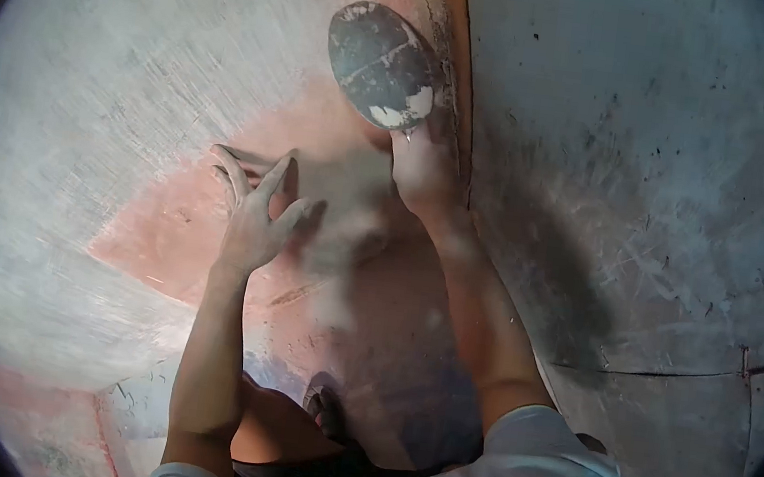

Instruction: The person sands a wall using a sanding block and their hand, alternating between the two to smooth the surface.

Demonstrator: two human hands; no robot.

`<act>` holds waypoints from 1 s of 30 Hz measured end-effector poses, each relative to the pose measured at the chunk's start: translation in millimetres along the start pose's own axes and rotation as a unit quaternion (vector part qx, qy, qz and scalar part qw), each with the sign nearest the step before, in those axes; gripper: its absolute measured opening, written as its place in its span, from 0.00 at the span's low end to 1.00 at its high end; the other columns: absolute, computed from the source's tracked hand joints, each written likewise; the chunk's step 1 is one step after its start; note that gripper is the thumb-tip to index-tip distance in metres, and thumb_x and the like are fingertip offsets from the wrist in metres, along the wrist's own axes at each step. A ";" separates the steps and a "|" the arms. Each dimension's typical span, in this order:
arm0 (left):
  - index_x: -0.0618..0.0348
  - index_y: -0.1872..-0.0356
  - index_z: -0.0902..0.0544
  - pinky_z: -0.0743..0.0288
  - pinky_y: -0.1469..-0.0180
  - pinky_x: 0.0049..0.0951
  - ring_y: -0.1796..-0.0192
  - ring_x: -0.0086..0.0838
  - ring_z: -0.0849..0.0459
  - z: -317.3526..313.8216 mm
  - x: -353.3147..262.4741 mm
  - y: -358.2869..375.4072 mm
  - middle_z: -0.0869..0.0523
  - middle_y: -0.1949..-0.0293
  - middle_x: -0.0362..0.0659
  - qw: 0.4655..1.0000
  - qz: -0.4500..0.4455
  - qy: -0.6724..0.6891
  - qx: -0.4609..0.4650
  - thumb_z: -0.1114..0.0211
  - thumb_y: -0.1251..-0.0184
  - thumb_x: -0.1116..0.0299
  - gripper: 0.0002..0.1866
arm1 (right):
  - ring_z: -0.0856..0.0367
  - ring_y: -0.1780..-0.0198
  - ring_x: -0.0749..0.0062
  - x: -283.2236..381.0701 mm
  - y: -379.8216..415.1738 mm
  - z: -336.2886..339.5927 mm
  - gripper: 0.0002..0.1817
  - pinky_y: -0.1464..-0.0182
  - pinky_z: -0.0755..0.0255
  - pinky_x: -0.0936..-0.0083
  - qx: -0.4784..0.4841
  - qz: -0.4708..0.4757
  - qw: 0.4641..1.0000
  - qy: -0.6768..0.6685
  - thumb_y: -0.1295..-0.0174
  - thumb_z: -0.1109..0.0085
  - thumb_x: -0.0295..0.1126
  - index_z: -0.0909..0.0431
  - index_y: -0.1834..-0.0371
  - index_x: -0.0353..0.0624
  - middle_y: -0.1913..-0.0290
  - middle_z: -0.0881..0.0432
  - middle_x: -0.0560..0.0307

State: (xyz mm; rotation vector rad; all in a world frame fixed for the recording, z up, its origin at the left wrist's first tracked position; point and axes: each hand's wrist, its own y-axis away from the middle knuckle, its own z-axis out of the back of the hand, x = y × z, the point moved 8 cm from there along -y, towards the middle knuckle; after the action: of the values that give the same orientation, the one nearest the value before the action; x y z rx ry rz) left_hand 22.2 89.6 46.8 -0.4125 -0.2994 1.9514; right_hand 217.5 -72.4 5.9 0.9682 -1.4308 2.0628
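My left hand (255,219) is spread over the pink patch (161,232) of a curved, whitish-grey surface, its fingertips right at that surface. The fingers are apart, and nothing shows in them. Higher up, my right hand (428,168) is closed at the lower end of a dark oval disc (379,59) with scuffed, whitish paint spots. Its fingers are mostly hidden behind the disc, and I cannot tell what kind of tool it is. Pale dust covers both hands.
To the right of a rough brown edge (463,69) lies a grey, scratched panel (655,157). A dark seam (649,374) crosses its lower part. My foot (325,411) shows below, on the floor. Dusty streaks mark the pale surface (107,85) at left.
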 end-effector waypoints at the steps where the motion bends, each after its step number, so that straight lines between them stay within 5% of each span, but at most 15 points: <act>1: 0.42 0.21 0.28 0.57 0.18 0.65 0.19 0.81 0.71 0.9 -0.3 0.3 0.78 0.19 0.73 1.000 0.002 0.001 -0.001 0.27 0.31 0.51 0.38 | 0.26 0.32 0.34 -1.7 6.8 1.9 0.25 0.30 0.32 0.53 -0.037 0.027 0.998 0.034 0.23 0.48 0.32 0.32 0.28 0.30 0.33 0.24 0.29; 7: 0.47 0.21 0.29 0.58 0.18 0.63 0.20 0.83 0.70 4.6 -3.3 1.8 0.77 0.21 0.78 0.999 -0.005 0.033 -0.001 0.28 0.31 0.51 0.39 | 0.26 0.33 0.34 -44.9 32.7 -2.9 0.20 0.32 0.30 0.53 -0.051 0.028 0.996 0.074 0.23 0.50 0.33 0.24 0.37 0.28 0.36 0.22 0.30; 9: 0.47 0.21 0.29 0.57 0.18 0.64 0.20 0.83 0.70 4.1 -3.4 1.2 0.76 0.21 0.79 1.000 -0.007 0.009 0.010 0.28 0.30 0.51 0.39 | 0.25 0.36 0.33 -14.0 20.2 -0.2 0.19 0.35 0.29 0.51 -0.138 0.184 0.963 0.140 0.24 0.49 0.34 0.22 0.39 0.31 0.38 0.21 0.31; 10: 0.47 0.21 0.29 0.57 0.18 0.63 0.20 0.83 0.69 3.7 -3.2 0.8 0.76 0.21 0.79 1.000 0.005 0.025 0.015 0.28 0.31 0.50 0.39 | 0.25 0.36 0.33 6.8 9.6 5.4 0.19 0.35 0.29 0.51 -0.137 0.187 0.963 0.140 0.24 0.49 0.34 0.22 0.39 0.31 0.38 0.21 0.31; 13: 0.47 0.21 0.29 0.57 0.18 0.63 0.19 0.82 0.68 2.1 -0.5 1.8 0.76 0.20 0.78 1.000 0.001 0.020 0.006 0.28 0.31 0.50 0.39 | 0.25 0.35 0.30 3.6 -10.9 1.8 0.26 0.31 0.31 0.52 -0.009 -0.013 0.997 0.071 0.27 0.40 0.31 0.28 0.28 0.32 0.33 0.24 0.30; 17: 0.46 0.21 0.29 0.56 0.18 0.62 0.19 0.80 0.66 5.0 3.4 3.9 0.75 0.20 0.77 1.000 -0.005 0.010 0.011 0.28 0.31 0.50 0.39 | 0.25 0.33 0.34 -28.7 26.8 0.6 0.27 0.31 0.32 0.53 -0.097 0.116 0.987 0.051 0.26 0.44 0.30 0.32 0.25 0.32 0.31 0.25 0.30; 23: 0.46 0.22 0.27 0.56 0.17 0.60 0.17 0.77 0.67 9.5 -1.6 6.3 0.74 0.20 0.77 0.999 0.016 0.036 0.032 0.27 0.31 0.54 0.37 | 0.25 0.32 0.34 -7.1 3.0 5.5 0.26 0.31 0.31 0.52 -0.072 0.074 0.993 0.059 0.25 0.47 0.29 0.32 0.26 0.32 0.31 0.25 0.31; 24: 0.46 0.22 0.27 0.56 0.17 0.60 0.17 0.77 0.67 10.4 -3.7 4.3 0.74 0.20 0.77 0.999 0.017 0.036 0.029 0.27 0.31 0.54 0.37 | 0.25 0.32 0.34 -10.9 -11.3 1.2 0.25 0.32 0.30 0.51 -0.017 -0.043 0.995 0.085 0.25 0.46 0.30 0.32 0.27 0.33 0.31 0.25 0.33; 30: 0.46 0.22 0.27 0.57 0.16 0.59 0.18 0.77 0.67 4.4 -1.1 1.9 0.75 0.20 0.76 1.000 -0.001 0.023 0.001 0.27 0.31 0.54 0.37 | 0.26 0.31 0.35 -25.1 3.1 -0.2 0.25 0.32 0.30 0.51 -0.009 -0.006 0.996 0.091 0.25 0.47 0.30 0.31 0.27 0.34 0.31 0.25 0.33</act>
State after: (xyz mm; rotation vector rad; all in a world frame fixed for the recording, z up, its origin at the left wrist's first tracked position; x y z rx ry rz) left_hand 19.2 87.7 50.2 -0.4538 -0.2677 1.9369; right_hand 231.7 -72.6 -15.0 0.7578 -1.3418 2.0673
